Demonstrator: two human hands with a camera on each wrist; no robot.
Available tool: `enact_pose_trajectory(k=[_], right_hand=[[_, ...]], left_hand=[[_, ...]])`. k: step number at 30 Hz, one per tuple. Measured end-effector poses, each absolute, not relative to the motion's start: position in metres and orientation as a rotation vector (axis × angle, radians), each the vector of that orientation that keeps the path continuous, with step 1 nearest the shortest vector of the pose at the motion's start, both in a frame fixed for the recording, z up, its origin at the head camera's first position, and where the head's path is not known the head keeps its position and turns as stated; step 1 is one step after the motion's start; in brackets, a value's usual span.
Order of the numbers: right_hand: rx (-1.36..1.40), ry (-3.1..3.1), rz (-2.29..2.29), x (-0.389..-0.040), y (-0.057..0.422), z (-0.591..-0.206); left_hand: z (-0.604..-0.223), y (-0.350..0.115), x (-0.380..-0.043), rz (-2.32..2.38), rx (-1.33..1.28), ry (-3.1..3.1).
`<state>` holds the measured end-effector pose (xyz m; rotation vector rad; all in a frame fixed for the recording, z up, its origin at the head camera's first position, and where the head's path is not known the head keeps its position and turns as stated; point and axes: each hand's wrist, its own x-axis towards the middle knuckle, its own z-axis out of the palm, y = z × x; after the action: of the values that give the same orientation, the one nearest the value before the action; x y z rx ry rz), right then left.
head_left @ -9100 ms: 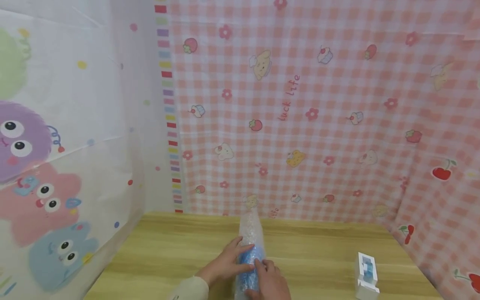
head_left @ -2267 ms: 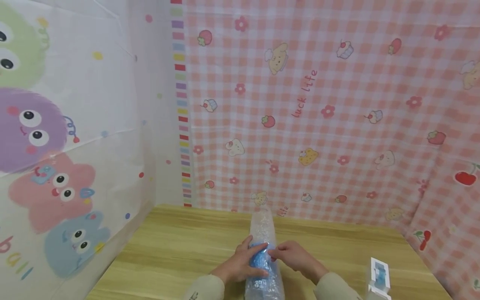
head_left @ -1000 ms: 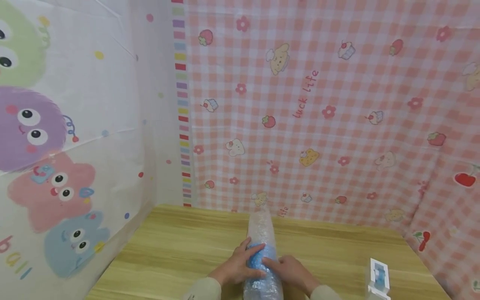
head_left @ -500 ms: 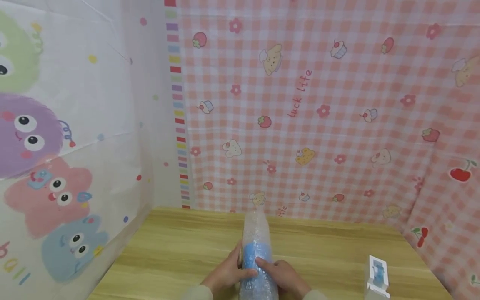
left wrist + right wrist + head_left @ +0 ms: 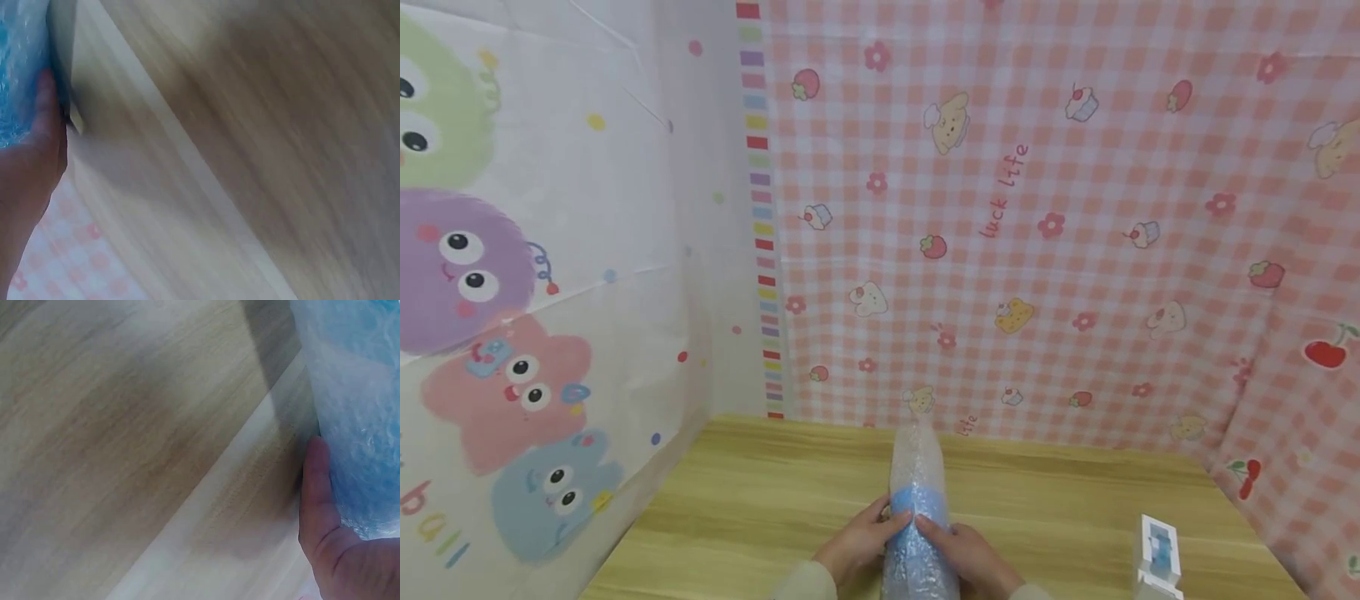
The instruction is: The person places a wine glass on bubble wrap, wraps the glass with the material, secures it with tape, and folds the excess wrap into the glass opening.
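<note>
A long bundle in clear bubble wrap (image 5: 920,552), blue inside its middle part, lies on the table pointing away from me. Its far end is pale and tapers. My left hand (image 5: 857,543) grips its left side, thumb on top and fingers down along the side. From the right, my right hand (image 5: 973,557) holds it the same way, the two thumb tips close together on the blue part. In the left wrist view, the left hand (image 5: 31,159) lies against the wrap. The right wrist view has the right hand (image 5: 331,544) along the bundle's edge; most fingers are hidden.
A small white holder (image 5: 1157,587) with a light blue piece in it stands on the wooden table (image 5: 1037,483) to the right. A pink checked cloth (image 5: 1075,275) hangs behind the table, and a white cartoon sheet (image 5: 625,333) hangs at the left.
The left hand has gone from lying spread across the bundle to gripping its side. The right hand, earlier pinching at the wrap's right side, now holds that side with its thumb on top.
</note>
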<state>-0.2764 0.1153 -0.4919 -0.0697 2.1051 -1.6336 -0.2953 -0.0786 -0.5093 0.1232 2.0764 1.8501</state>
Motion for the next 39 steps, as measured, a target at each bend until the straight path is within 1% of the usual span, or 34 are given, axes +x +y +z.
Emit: enact_pose_trajectory(k=[6,12,15,20,24,27,30,34,39], right_hand=[[-0.002,2.233,-1.573,-0.276,0.112,-0.493],[-0.079,2.166,-1.675,-0.273,0.114,-0.497],[-0.157,2.077,-1.767,-0.271,0.114,-0.501],[-0.381,1.902,-1.916,-0.271,0.111,-0.502],[-0.499,2.035,-1.948,-0.273,0.109,-0.495],[-0.495,2.210,-1.926,-0.274,0.108,-0.489],[-0.475,2.308,-1.906,-0.273,0.108,-0.484],[-0.468,2.397,-1.850,-0.272,0.108,-0.478],[-0.473,2.486,-1.799,-0.272,0.108,-0.475]], left_hand=[[-0.509,-0.073,-0.292,1.907,0.121,2.046],[-0.506,-0.069,-0.290,1.934,0.117,1.953],[-0.505,-0.067,-0.289,1.888,0.150,2.002],[-0.496,-0.065,-0.291,1.933,0.194,2.005],[-0.481,-0.060,-0.293,2.007,0.225,1.931],[-0.471,-0.054,-0.293,2.009,0.235,1.973],[-0.464,-0.049,-0.294,1.974,0.187,2.098],[-0.457,-0.046,-0.294,1.955,0.133,2.229],[-0.450,-0.045,-0.292,1.954,0.128,2.306]])
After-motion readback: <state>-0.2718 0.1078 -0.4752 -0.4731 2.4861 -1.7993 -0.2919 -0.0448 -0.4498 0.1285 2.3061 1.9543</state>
